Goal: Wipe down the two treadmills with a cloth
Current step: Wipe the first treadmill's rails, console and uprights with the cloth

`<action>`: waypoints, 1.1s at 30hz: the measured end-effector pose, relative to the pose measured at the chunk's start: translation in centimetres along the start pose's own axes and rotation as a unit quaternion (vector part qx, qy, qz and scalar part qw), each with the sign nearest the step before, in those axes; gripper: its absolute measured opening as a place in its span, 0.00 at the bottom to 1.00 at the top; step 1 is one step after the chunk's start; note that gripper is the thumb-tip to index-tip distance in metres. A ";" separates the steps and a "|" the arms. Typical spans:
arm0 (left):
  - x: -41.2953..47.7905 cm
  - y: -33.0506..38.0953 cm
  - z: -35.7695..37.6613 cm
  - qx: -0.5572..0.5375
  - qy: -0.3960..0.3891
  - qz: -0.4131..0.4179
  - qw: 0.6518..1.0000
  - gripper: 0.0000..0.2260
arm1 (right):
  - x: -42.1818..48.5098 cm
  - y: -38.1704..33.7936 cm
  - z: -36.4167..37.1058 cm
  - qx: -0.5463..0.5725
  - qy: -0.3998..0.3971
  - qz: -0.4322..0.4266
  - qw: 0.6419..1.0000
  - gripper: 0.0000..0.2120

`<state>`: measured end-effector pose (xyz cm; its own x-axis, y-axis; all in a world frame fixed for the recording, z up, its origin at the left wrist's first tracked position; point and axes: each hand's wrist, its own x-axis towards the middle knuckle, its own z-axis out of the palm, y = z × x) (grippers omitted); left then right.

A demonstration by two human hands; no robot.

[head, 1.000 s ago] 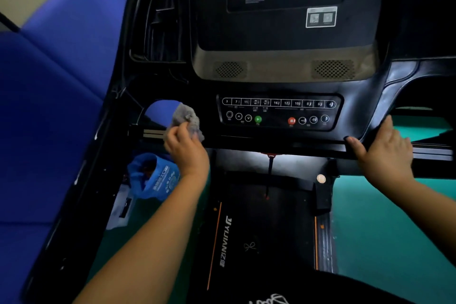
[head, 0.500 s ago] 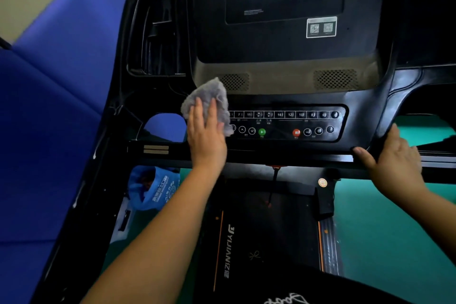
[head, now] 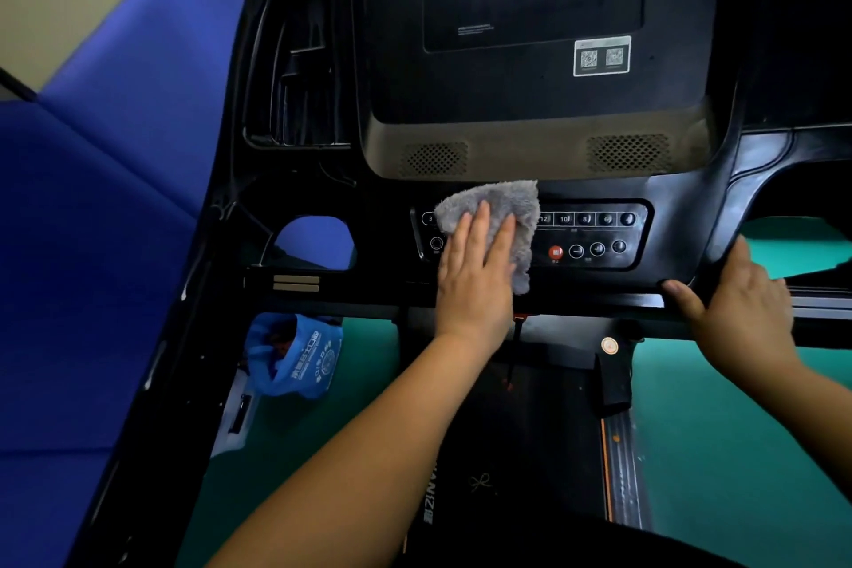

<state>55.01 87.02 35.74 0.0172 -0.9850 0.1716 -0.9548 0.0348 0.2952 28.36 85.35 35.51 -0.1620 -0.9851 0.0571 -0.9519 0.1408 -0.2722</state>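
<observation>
A black treadmill console (head: 530, 88) fills the upper middle of the view, with a button panel (head: 594, 235) below its speakers. My left hand (head: 475, 277) lies flat with straight fingers on a grey fluffy cloth (head: 502, 208) and presses it onto the left half of the button panel, hiding those buttons. My right hand (head: 737, 304) rests on the front bar (head: 599, 297) at the right, thumb hooked under the console's edge. The running belt (head: 530, 452) shows below between my forearms.
Blue padded mats (head: 92, 244) cover the wall and floor at the left. A blue bag (head: 299, 360) sits on the green floor (head: 737, 452) below the console's left side. A red stop button (head: 555, 252) sits just right of the cloth.
My left hand carried the cloth from the left cup-holder area up and right onto the button panel, now flat on it. My right hand has stayed on the bar.
</observation>
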 end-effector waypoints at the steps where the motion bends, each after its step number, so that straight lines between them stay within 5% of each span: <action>1: 0.1 -0.6 -0.3 0.005 0.009 -0.014 1.000 0.27 | 0.0 0.0 0.0 -0.001 -0.002 -0.002 1.000 0.41; 6: -2.4 -5.0 -1.9 0.001 0.056 -0.194 0.979 0.26 | 0.2 0.2 -0.2 0.002 -0.010 -0.003 1.000 0.42; 11: -0.4 -5.5 -3.2 0.029 0.061 -0.145 0.987 0.24 | 0.2 0.2 -0.3 0.003 -0.010 -0.006 1.000 0.43; 19: -4.9 -4.1 -1.7 0.017 0.051 -0.185 0.981 0.26 | 0.4 0.5 0.0 0.016 -0.005 -0.008 1.000 0.43; 25: 0.7 -5.2 -4.1 0.030 0.078 -0.196 0.977 0.23 | 0.5 0.7 0.2 0.022 -0.003 -0.013 1.000 0.43; 31: -5.1 -4.6 -3.1 -0.051 0.059 -0.172 0.982 0.28 | -0.1 0.1 -0.4 0.076 0.013 -0.011 0.997 0.43; 33: -5.7 -5.2 -3.3 -0.165 0.092 -0.234 0.954 0.19 | -0.8 -0.7 -1.2 0.131 0.047 -0.001 0.990 0.39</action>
<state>60.81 93.04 36.29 0.4994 -0.8604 0.1015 -0.6845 -0.3199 0.6551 28.80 86.14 36.77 -0.1947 -0.9703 0.1433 -0.8540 0.0958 -0.5114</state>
